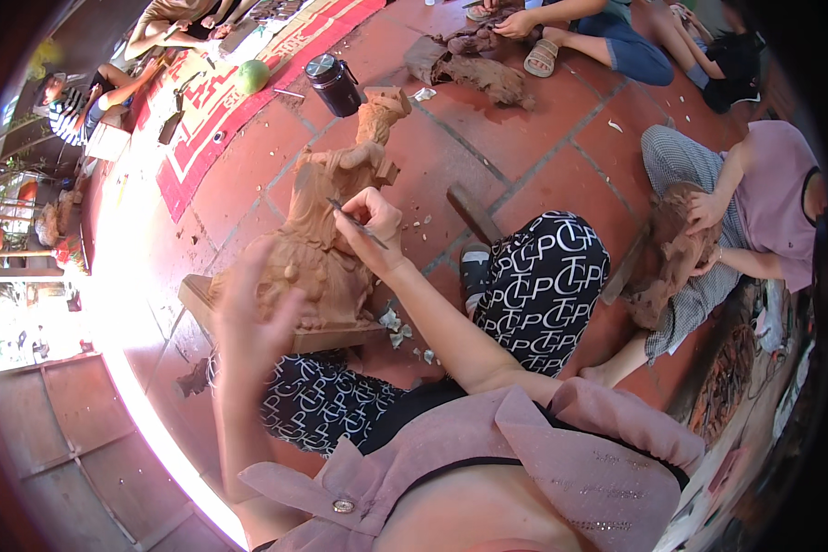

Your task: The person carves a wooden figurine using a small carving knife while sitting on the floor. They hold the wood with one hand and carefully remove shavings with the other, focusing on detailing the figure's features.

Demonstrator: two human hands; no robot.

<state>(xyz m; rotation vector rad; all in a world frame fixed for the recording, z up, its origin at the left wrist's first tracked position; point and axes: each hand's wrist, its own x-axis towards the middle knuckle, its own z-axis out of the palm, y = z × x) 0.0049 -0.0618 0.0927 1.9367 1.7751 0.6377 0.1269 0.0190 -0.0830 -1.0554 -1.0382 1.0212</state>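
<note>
A reddish-brown carved wooden statue (pixel 317 207) with draped folds and a square base leans away from me on the floor, just beyond my knees. My right hand (pixel 374 224) is closed in a pinch round a thin dark carving tool (pixel 363 227), close against the statue's right side. The tool's exact tip shape is too small to tell. My left hand (pixel 262 294) is raised in front of the statue's lower left part, blurred by motion. Its thumb and fingers look spread apart, with nothing visible between them. The hand hides part of the carving behind it.
Pale wood chips (pixel 396 327) lie beside the base. A dark lidded jug (pixel 333 85) stands beyond the statue, near a green round fruit (pixel 252 76) on a red mat (pixel 179 184). A wooden mallet (pixel 474 213) lies right. A co-worker (pixel 773 202) holds rough wood (pixel 667 253); other people sit farther off.
</note>
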